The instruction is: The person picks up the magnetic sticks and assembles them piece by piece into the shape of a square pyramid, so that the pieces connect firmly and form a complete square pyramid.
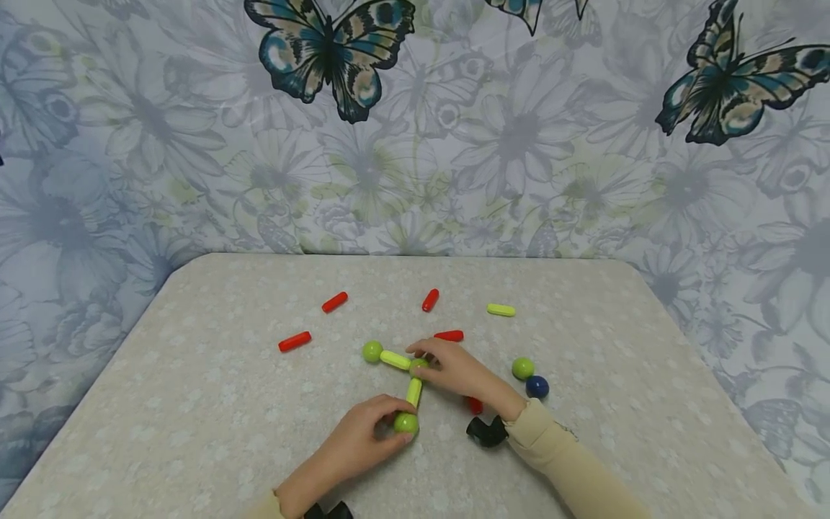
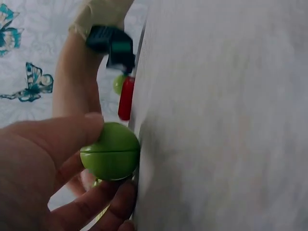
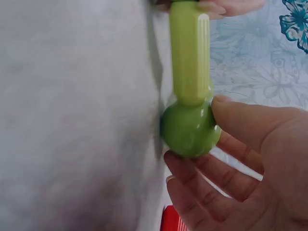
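On the table, green balls and yellow-green rods form a bent chain. My left hand (image 1: 357, 436) grips the near green ball (image 1: 406, 423) between thumb and fingers; the left wrist view shows this ball (image 2: 110, 152) with a seam round it. From there a ridged rod (image 1: 414, 391) runs to the middle green ball (image 3: 190, 129), which my right hand (image 1: 459, 369) pinches. A second rod (image 1: 395, 360) reaches from the middle ball to a far-left green ball (image 1: 372, 351). Fingers partly cover both held balls in the head view.
Several red rods (image 1: 295, 341) lie scattered behind and beside the chain, one partly under my right forearm. A loose yellow-green rod (image 1: 501, 310) lies at the back. To the right, a loose green ball (image 1: 523, 368) sits next to a blue ball (image 1: 537, 387).
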### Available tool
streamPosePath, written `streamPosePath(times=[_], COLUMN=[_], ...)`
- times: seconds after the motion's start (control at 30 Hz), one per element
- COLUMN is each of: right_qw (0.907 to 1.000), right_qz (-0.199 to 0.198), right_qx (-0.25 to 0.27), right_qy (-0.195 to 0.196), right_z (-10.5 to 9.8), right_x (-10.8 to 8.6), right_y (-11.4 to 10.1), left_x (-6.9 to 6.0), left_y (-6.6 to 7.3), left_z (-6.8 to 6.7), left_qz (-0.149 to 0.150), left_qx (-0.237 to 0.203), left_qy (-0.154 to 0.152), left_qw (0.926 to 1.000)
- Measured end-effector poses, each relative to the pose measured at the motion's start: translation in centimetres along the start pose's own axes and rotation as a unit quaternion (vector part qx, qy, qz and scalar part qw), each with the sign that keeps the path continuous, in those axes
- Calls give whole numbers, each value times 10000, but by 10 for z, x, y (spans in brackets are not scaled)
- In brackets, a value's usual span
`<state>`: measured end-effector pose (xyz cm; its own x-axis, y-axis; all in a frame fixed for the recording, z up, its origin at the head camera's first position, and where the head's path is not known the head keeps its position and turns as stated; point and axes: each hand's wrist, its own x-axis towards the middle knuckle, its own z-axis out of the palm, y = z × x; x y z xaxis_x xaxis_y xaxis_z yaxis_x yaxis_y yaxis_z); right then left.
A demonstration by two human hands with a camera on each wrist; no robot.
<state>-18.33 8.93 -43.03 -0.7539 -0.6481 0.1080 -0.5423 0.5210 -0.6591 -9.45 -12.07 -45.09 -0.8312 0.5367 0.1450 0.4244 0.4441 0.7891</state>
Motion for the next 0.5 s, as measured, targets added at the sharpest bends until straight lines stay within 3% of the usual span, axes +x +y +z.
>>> streamPosePath(times=[0.23, 0.37, 0.5], right_qw=[9980, 9962, 9965], right_qz=[-394, -409, -317], right_qx=[-467, -721, -703], right_qy=[-143, -261, -317], right_z=[0, 1, 4], right_x=[-17, -26, -34], right_y=[-6, -10, -13], left_x=[-4, -8, -10], left_y=[-9, -13, -16], left_z=[-31, -50, -61], left_qz=[262, 60, -60], left_qx=[-16, -7, -24], left_qy=[-581, -793, -738], left_qw=[9980, 9968, 9973])
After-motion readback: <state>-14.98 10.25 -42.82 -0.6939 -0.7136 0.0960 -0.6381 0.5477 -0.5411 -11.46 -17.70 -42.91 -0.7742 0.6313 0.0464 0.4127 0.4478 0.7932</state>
